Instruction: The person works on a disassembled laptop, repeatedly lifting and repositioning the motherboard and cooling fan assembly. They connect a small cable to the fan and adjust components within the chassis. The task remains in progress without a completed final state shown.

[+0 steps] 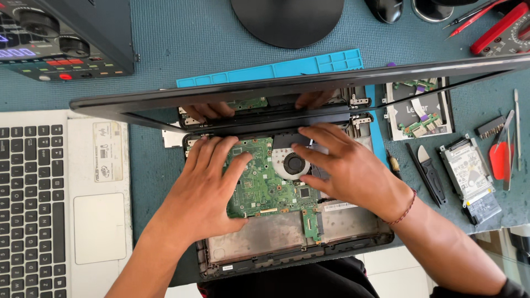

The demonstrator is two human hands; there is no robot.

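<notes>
Left hand (pixel 207 187) flat, fingers spread, palm down on the left half of the green motherboard (pixel 276 190); gripping nothing. Right hand (pixel 345 168) also open and flat, fingertips across the cooling fan (pixel 293 164) and the board's top edge by the hinge.

Board sits mid-frame in the opened laptop base (pixel 259 256), lid (pixel 287 88) propped behind it.

Handling, my read: light, thin, stiff but brittle under flex; components and connectors are fragile. Hold by bare edges or corners, both hands, lift level. Not by the fan or the small daughterboard tab at the lower right.

Around it: blue work mat (pixel 309 65), hard drive (pixel 469 171) and pry tools at right, second laptop (pixel 61 193) at left, all on the bench (pixel 182 44).
</notes>
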